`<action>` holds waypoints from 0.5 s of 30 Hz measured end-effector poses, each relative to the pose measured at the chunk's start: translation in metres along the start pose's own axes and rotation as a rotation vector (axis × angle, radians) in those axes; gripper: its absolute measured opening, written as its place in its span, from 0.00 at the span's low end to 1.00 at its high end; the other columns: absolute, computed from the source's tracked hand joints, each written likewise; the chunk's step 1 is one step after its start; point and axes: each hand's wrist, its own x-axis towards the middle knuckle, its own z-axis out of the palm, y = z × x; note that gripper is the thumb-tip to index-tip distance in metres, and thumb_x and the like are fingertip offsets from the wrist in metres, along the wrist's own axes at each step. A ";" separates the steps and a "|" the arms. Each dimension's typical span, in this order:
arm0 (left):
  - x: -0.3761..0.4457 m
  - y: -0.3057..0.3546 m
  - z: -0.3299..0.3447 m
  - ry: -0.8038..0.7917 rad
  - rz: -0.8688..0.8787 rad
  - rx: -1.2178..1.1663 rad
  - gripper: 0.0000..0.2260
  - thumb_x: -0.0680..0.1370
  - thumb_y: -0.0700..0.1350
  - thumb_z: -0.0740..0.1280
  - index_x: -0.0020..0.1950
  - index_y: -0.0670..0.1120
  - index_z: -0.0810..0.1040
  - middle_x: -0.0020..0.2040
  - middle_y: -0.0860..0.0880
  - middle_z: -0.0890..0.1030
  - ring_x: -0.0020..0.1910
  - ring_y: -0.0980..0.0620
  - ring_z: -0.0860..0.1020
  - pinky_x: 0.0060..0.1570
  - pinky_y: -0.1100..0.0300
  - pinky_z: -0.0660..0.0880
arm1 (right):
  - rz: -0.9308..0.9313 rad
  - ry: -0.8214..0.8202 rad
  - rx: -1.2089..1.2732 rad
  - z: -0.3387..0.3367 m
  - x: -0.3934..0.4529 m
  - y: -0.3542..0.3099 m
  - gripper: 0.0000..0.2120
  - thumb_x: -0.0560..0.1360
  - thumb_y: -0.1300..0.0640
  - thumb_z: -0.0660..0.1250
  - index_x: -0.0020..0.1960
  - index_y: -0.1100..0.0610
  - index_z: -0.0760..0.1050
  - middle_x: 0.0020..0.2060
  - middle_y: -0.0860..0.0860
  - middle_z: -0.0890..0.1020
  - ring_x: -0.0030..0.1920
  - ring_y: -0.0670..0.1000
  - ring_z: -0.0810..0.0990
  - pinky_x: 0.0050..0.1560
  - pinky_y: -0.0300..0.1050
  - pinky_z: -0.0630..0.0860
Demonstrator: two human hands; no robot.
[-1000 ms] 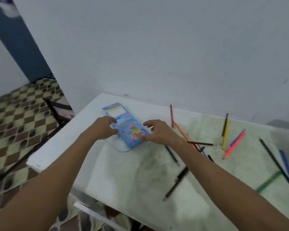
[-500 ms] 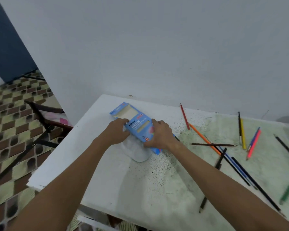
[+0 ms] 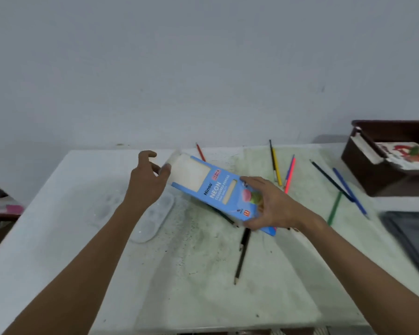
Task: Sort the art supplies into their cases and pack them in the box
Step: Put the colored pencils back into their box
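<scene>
Presently, the blue pencil case [image 3: 224, 193] was held tilted above the middle of the desk [image 3: 58, 213], its pale open end raised toward ten o'clock. The right hand [image 3: 272, 205] had its fingers wrapped round the lower end. The left hand [image 3: 146, 181] stood at the open end with fingers loosely spread and the thumb touching the flap, holding nothing. A clear plastic tray [image 3: 153, 218] lay on the desk just beneath the left wrist. Loose pencils [image 3: 277, 169] lay scattered from twelve to three o'clock; one dark pencil [image 3: 242, 255] lay at six o'clock of the case. The brown box [image 3: 370, 172] stood at two o'clock. Judged risk: a one-handed hold on thin card could buckle or slip, and the flap could tear if pulled askew.
</scene>
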 end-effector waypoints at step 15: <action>-0.116 0.080 0.051 -0.530 -0.396 -0.418 0.11 0.76 0.32 0.62 0.55 0.42 0.78 0.33 0.40 0.81 0.24 0.45 0.74 0.25 0.57 0.73 | 0.041 -0.104 -0.082 -0.049 -0.135 0.085 0.56 0.55 0.36 0.77 0.76 0.46 0.53 0.64 0.36 0.62 0.66 0.37 0.61 0.66 0.35 0.65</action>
